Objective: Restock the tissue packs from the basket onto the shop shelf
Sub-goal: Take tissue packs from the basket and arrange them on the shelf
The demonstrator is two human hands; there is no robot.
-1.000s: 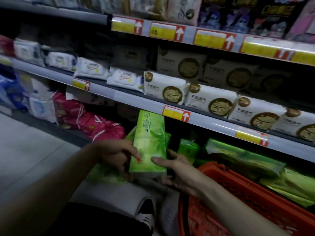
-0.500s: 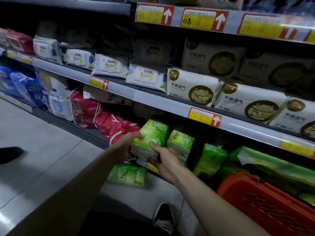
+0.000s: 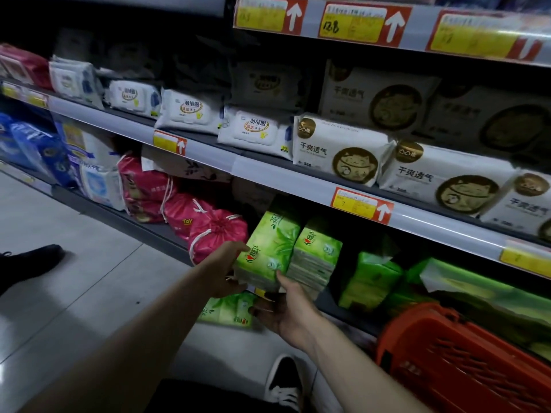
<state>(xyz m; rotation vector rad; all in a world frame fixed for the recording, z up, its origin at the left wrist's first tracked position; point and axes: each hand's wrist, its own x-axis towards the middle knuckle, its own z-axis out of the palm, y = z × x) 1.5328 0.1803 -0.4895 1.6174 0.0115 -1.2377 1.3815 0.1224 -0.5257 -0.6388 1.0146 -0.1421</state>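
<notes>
Head camera looks down your arms to the lowest shelf point(image 3: 155, 234) of a shop rack. You have a green tissue pack point(image 3: 268, 248) standing upright at that shelf's front edge, tilted slightly back. It touches a second green pack point(image 3: 316, 259) on its right, and the pink drawstring bags point(image 3: 214, 236) sit just to its left. I cannot tell whether its base is fully down on the shelf.

Your left hand point(image 3: 222, 272) is grasping the pack from its left side, with the thumb along the upper edge and the fingers point(image 3: 234, 280) wrapped at its lower corner. Your right hand point(image 3: 286, 311) has its thumb laid straight against the pack's lower right front. Its other fingers are curled below the shelf lip, and I cannot tell whether they hold the pack or nothing.

Another green pack point(image 3: 229, 311) lies flat on the floor point(image 3: 74, 278), under your hands and against the shelf base. More green packs point(image 3: 372, 281) stand further right on the same shelf. The orange basket point(image 3: 462, 362) is at your lower right, near the shelf.

White packs with a cat emblem point(image 3: 340, 150) line the shelf above, over a red and yellow price tag point(image 3: 362, 204). Your black and white shoe point(image 3: 283, 383) shows between your arms.
</notes>
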